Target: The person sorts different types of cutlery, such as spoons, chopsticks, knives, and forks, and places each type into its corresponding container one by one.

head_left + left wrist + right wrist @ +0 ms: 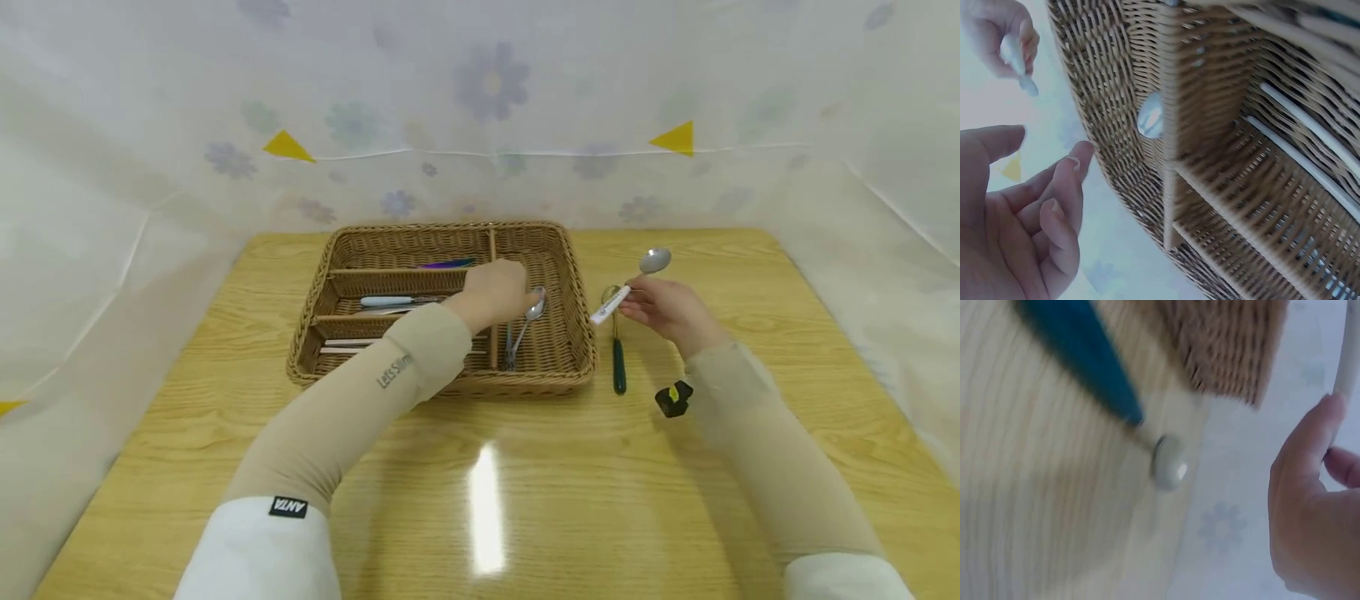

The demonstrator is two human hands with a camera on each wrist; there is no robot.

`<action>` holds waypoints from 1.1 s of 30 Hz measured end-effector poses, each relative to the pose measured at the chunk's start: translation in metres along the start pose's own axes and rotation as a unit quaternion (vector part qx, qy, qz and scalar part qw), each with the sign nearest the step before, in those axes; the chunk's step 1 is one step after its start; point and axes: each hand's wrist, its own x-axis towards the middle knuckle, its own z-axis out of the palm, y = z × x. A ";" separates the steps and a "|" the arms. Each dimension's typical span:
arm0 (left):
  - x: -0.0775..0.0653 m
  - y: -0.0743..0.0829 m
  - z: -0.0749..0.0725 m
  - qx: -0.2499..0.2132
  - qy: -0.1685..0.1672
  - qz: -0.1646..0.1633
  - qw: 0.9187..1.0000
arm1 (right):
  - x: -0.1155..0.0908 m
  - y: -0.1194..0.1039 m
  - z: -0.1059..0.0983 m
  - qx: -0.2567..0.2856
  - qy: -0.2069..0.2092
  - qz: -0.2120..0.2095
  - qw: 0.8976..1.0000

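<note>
My right hand (pixel 671 310) pinches a white-handled spoon (pixel 656 260) above the table, just right of the wicker basket (pixel 591 354). The spoon's bowl points up and away, and its handle (pixel 1349 356) slants toward the basket. Over the basket's right compartment is my left hand (pixel 495 292), its thumb and loosely bent fingers apart with nothing between them in the left wrist view. Below it a metal spoon (pixel 536 310) lies in that compartment, next to other slim cutlery partly hidden. A green-handled spoon (pixel 618 367) lies on the table beneath my right hand.
Dividers split the basket's left side into three rows. They hold a purple-blue utensil (pixel 450 263), light-blue-handled cutlery (pixel 386 301) and white sticks (pixel 351 342). A small black object with a yellow mark (pixel 673 399) is beside my right wrist. A flowered curtain (pixel 491 192) hangs behind the wooden table.
</note>
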 end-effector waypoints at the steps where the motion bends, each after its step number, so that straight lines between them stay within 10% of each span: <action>1: 0.000 0.002 -0.001 -0.005 0.006 0.007 1.000 | -0.002 -0.001 0.006 0.023 -0.002 -0.002 1.000; 15: 0.001 0.014 0.001 -0.036 0.045 0.057 0.997 | -0.014 0.011 0.063 0.056 -0.033 -0.056 0.996; 33: 0.000 0.007 -0.003 -0.010 0.053 0.026 0.998 | -0.019 0.010 0.075 0.049 0.004 -0.036 0.998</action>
